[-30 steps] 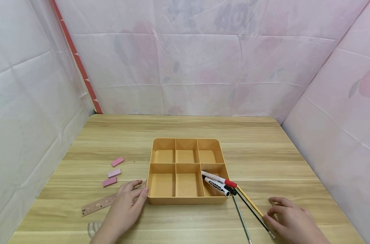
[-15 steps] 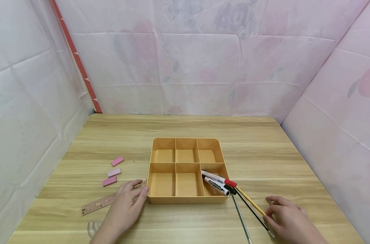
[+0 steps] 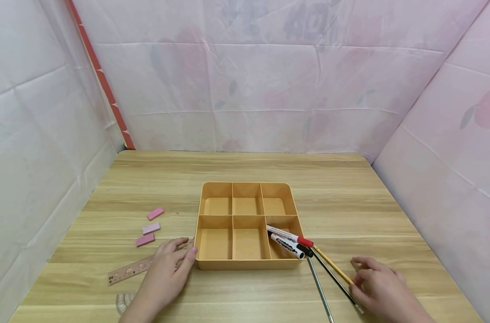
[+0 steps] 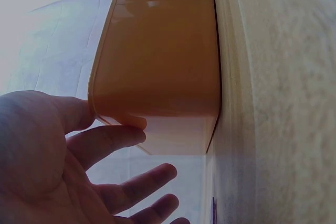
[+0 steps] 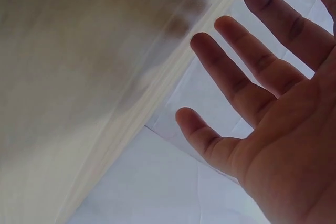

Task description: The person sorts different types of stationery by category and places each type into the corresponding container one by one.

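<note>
My left hand (image 3: pixel 166 276) rests at the near left corner of an ochre divided tray (image 3: pixel 249 265). In the left wrist view its thumb and index finger touch the tray wall (image 4: pixel 163 56), other fingers spread. My right hand (image 3: pixel 380 285) pinches the near end of a yellow pencil (image 3: pixel 333 265) between thumb and index finger, its other fingers extended. The pencil runs to the tray's front right compartment, beside a black pencil (image 3: pixel 338 281) and a dark green pencil (image 3: pixel 319 287). A red-capped marker (image 3: pixel 287 234) and a black-capped marker (image 3: pixel 288 246) lean in that compartment, over its rim.
Three pink erasers, including a pale eraser (image 3: pixel 151 228), lie left of the tray. A pinkish ruler (image 3: pixel 128 271) and a clear protractor (image 3: pixel 124 301) lie by my left forearm, partly covered. Fabric walls (image 3: pixel 265 89) enclose the wooden table (image 3: pixel 245 166).
My right hand has shifted slightly left and up, and the yellow pencil's near end has swung a little away from the black pencil. My left hand and the tray stay put.
</note>
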The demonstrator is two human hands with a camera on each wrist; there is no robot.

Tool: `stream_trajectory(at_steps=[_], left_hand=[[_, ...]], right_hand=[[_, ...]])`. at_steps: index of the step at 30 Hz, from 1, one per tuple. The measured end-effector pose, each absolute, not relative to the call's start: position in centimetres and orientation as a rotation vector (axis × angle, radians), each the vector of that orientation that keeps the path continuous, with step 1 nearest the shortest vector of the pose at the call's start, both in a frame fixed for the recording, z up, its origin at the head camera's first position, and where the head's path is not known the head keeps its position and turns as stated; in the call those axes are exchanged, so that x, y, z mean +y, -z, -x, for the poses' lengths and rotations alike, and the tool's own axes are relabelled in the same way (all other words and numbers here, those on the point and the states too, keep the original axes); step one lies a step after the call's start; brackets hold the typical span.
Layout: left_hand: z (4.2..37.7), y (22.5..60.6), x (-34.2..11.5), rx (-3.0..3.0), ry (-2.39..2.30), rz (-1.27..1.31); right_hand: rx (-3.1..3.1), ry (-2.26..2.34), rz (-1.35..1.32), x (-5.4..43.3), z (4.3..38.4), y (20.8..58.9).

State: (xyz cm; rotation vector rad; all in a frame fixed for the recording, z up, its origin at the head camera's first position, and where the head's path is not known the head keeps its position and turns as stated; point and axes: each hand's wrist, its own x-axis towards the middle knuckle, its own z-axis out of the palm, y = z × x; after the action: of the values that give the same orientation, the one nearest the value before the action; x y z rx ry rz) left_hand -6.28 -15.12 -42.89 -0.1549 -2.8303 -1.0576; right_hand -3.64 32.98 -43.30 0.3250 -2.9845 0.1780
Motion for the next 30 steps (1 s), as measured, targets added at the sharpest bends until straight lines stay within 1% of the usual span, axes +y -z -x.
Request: stream_trajectory(at_steps=[5,12,16,30], left_hand=[[6.3,42.9,-15.1,-2.822,1.063,0.159],[6.2,42.8,-15.1,-2.828,1.067,0.152],[6.2,42.8,-15.1,-2.826,1.063,0.155],[6.2,42.9,-15.1,-2.826,1.061,0.157]], right_hand=[[-2.963,-0.241,-0.299,32.9,3.7,42.9],[-2.732,-0.238,-0.437,33.7,4.3,42.5],[-2.687,-0.240,-0.461,33.8,4.6,42.0],[-2.576,-0.238,-0.546,32.7,6.9,38.4]])
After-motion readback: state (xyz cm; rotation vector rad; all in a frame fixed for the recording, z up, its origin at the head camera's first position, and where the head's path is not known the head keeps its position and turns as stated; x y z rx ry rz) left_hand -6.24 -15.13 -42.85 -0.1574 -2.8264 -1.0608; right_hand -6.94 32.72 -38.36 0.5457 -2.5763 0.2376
